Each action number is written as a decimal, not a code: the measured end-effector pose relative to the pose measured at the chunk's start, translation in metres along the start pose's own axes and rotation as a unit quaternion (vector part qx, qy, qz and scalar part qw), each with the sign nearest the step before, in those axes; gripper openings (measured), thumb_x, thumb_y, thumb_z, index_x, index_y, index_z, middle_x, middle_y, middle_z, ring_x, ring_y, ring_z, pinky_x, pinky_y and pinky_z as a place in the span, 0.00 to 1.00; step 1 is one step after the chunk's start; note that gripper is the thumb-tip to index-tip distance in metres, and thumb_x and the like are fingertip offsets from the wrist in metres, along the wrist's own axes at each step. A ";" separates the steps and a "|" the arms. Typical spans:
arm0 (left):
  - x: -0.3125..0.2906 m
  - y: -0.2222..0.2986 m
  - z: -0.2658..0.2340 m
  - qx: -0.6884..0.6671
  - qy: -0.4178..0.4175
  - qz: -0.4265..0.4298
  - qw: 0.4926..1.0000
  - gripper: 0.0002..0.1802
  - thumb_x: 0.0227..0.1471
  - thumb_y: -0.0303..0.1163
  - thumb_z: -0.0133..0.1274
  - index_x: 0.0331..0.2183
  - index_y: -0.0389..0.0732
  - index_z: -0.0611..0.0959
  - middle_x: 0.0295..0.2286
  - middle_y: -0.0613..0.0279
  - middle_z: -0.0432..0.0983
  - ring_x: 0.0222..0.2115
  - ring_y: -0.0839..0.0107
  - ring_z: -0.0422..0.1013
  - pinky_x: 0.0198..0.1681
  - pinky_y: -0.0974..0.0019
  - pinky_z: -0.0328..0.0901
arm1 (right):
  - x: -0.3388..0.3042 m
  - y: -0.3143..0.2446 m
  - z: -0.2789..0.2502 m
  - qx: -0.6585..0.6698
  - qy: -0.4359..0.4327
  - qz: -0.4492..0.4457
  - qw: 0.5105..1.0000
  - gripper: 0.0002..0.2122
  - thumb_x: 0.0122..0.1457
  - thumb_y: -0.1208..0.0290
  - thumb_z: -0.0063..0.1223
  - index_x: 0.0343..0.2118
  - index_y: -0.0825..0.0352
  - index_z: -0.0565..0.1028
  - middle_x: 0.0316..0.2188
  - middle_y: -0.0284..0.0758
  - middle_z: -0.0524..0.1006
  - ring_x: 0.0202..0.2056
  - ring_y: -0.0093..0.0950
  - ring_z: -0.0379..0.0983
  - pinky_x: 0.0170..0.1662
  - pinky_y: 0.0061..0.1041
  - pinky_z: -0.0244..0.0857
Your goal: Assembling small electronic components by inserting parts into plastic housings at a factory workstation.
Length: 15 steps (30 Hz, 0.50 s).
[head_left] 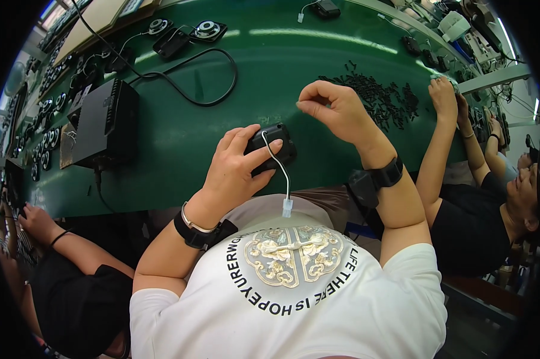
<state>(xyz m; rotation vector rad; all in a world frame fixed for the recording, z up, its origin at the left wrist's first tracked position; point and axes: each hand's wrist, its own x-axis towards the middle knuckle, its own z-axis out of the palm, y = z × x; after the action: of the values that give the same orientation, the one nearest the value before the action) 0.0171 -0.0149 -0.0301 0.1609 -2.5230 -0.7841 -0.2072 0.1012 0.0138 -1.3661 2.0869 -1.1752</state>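
Note:
My left hand [239,160] is closed around a small black plastic casing [280,142] at the near side of the green table. From that casing runs a white cable [286,173], which passes by my fingers and ends in a clear plug [288,207] hanging over my shirt. My right hand [335,107] is raised to the right of the casing and apart from it. Its thumb and forefinger meet in a pinch, and whatever they may hold is too small to make out. Just beyond it lies a loose pile of small black pieces [380,96].
A black power box [111,122] with a looped black cord [231,72] stands on the green table [270,72] at left. Round speakers [207,30] and black casings [173,43] lie at the far side. Co-workers' arms reach in at right [440,113] and left [72,242].

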 end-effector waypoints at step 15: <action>0.003 0.001 -0.001 -0.004 -0.010 0.006 1.000 0.31 0.32 0.28 0.68 0.45 0.52 0.84 0.48 0.47 0.71 0.47 0.48 0.68 0.50 0.52 0.66 | 0.004 -0.009 0.028 0.008 -0.158 0.010 0.987 0.06 0.57 0.73 0.61 0.31 0.70 0.77 0.24 0.28 0.76 0.27 0.17 0.69 0.33 0.18 0.65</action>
<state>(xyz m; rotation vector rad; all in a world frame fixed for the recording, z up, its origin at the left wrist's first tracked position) 0.0152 -0.0149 -0.0274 0.1351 -2.5363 -0.7955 -0.1846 0.0834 0.0049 -1.4173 1.8583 -0.8958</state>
